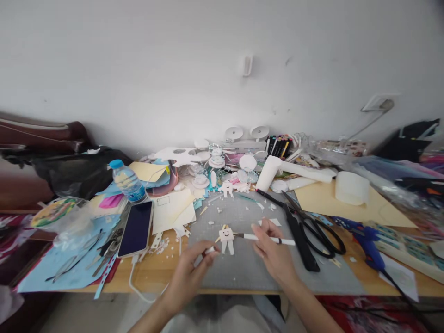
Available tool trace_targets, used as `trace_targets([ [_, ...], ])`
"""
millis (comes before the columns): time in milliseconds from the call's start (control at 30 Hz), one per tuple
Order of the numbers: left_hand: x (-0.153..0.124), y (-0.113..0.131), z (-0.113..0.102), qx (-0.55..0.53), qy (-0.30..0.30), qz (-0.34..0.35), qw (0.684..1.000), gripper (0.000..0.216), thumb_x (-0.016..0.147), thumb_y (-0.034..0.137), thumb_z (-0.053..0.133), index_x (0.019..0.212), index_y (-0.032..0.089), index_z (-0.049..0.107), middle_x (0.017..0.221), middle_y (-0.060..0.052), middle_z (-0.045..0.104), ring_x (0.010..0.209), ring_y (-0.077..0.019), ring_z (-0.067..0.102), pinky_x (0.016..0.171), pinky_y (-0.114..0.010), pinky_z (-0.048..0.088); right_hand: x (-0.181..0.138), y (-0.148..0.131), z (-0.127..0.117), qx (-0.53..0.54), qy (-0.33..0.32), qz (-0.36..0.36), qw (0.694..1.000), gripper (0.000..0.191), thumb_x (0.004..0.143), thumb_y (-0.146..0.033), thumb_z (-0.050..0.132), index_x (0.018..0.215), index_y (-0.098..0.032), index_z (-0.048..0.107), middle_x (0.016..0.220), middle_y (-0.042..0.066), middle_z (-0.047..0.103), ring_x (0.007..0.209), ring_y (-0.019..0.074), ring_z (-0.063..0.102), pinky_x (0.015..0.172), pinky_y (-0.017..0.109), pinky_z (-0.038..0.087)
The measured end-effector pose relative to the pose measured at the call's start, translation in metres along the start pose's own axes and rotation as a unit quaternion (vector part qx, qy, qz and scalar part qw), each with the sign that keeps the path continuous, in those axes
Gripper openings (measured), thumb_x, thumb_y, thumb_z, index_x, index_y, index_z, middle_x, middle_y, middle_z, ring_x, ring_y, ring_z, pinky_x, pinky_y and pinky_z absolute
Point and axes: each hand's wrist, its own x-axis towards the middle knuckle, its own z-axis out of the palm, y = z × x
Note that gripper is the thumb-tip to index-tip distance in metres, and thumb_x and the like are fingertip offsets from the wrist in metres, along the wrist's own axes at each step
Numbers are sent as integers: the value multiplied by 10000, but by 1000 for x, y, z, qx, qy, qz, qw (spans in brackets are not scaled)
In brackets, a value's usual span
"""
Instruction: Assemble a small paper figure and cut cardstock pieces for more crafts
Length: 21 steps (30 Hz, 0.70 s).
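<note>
A small white paper figure [226,235] with a drawn smiling face and two legs lies on the grey cutting mat [236,273]. My left hand [194,263] is closed just left of its legs, pinching a small white piece [210,250] that looks like a pen cap. On the figure's right, my right hand [272,249] grips a slim white pen [287,241]. The pen lies nearly level, with its dark tip pointing left, close to the figure's side. A second smiling white figure [227,188] is at the mat's far edge.
Right of my hands lie a black-handled cutter [301,240], large black scissors [321,236] and a blue glue gun [367,243]. Leftward are a phone [136,229] with a cable, a water bottle [128,182] and paper scraps. Craft pieces crowd the back by the wall.
</note>
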Motion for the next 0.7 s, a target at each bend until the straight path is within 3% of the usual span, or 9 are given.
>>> trace_targets([
  [167,16,15,-8,-28,-15,23,999,259,944,382,542,934,188,714,857,-40,703,798,-169,615,756,-259,464,-8,-37,11,-9,-68,32,997,477,789,-427,728,591,-214,351,480,-110,355,350,36,277,355,185,188],
  [333,26,26,-15,-42,-32,57,997,239,947,340,557,979,185,736,795,-37,675,730,-153,592,701,-247,452,-2,-61,21,-75,-117,-15,990,459,817,-412,688,573,-216,352,486,-89,389,370,46,304,359,190,193],
  [567,29,22,-18,-25,-85,107,990,242,967,307,530,1073,187,712,836,-48,649,719,-139,581,687,-235,446,5,-58,22,-168,-134,-38,976,408,821,-351,640,565,-219,351,501,-69,405,442,74,325,413,199,258],
  [700,29,23,-24,6,-149,90,985,263,989,311,469,975,175,694,814,-44,631,742,-147,571,705,-236,429,5,-49,27,-196,-177,-40,964,380,826,-322,619,576,-214,355,524,-69,381,476,79,334,447,199,274],
])
